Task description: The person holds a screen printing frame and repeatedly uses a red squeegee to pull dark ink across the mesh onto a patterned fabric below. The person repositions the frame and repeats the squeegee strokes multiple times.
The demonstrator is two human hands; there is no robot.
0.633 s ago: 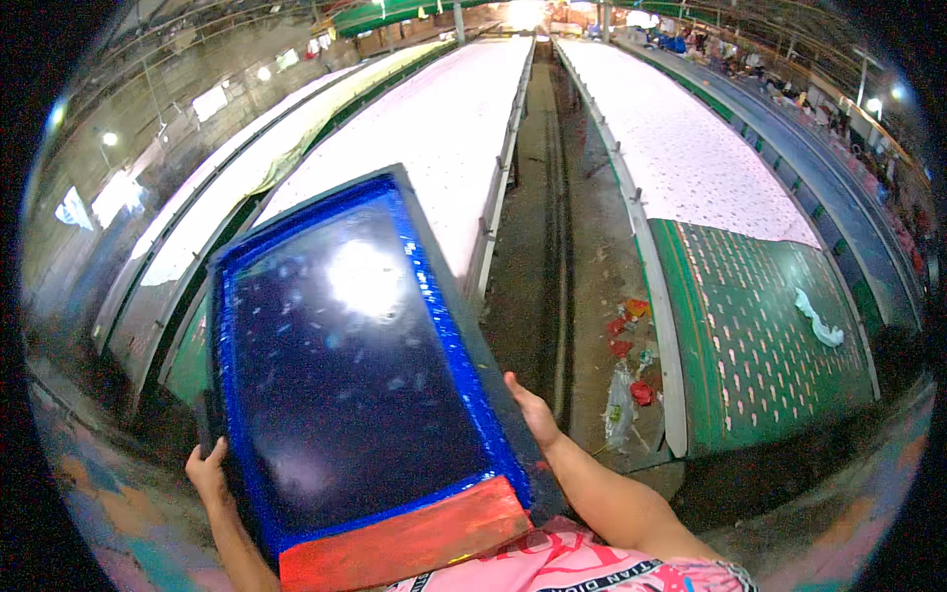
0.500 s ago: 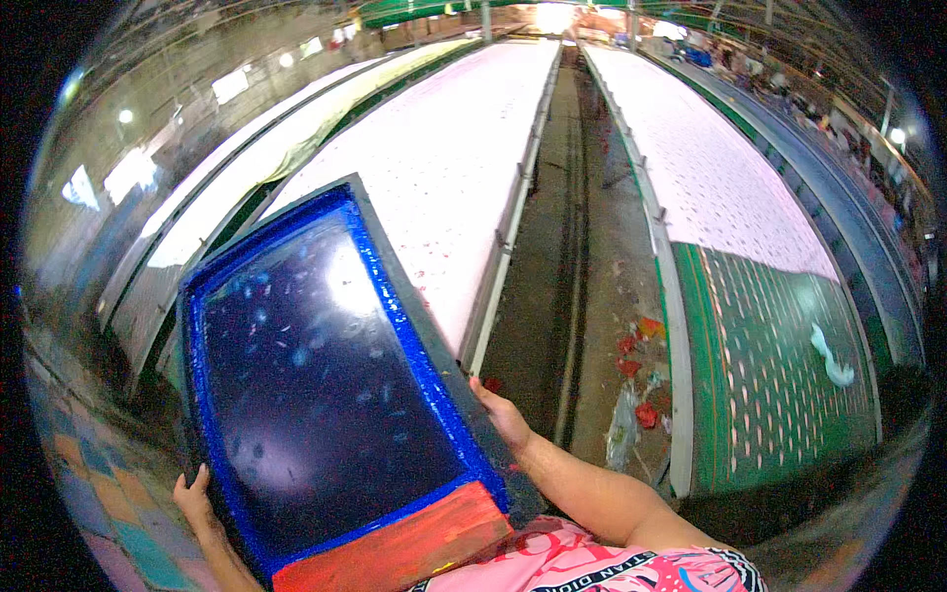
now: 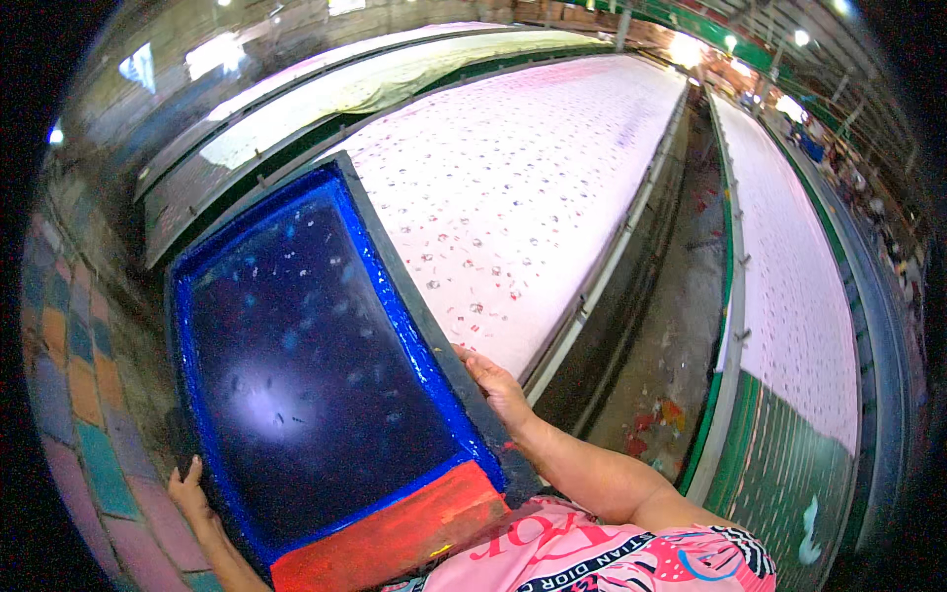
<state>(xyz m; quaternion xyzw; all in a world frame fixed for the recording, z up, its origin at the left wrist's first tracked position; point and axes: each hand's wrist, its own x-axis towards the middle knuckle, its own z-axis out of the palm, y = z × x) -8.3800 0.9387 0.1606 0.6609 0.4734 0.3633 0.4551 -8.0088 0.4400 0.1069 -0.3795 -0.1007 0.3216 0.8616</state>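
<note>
Between my hands is a large screen-printing frame [image 3: 306,375], tilted, with a dark glossy mesh, a bright blue inner border and a dark outer edge. An orange-red strip [image 3: 395,528] runs across its near end, close to my pink patterned shirt. My left hand [image 3: 192,496] grips the frame's left edge, its thumb showing and the other fingers mostly hidden. At the right edge, my right hand [image 3: 495,392] is closed on the frame, with its fingertips partly behind it. Just beyond the frame, white cloth printed with small dark and red motifs [image 3: 513,197] covers a long table.
A sunken walkway [image 3: 641,326] with red scraps separates this table from another long one at right, which has pale printed cloth [image 3: 789,266] and a green near end [image 3: 779,444]. Pale yellow cloth [image 3: 355,84] covers a table at left. Coloured paving [image 3: 89,395] lies lower left.
My view has turned to the left, so the tables and walkway sit further right. The printed cloth shows more fully. Both hands still hold the frame, and the glare on its mesh has shifted lower.
</note>
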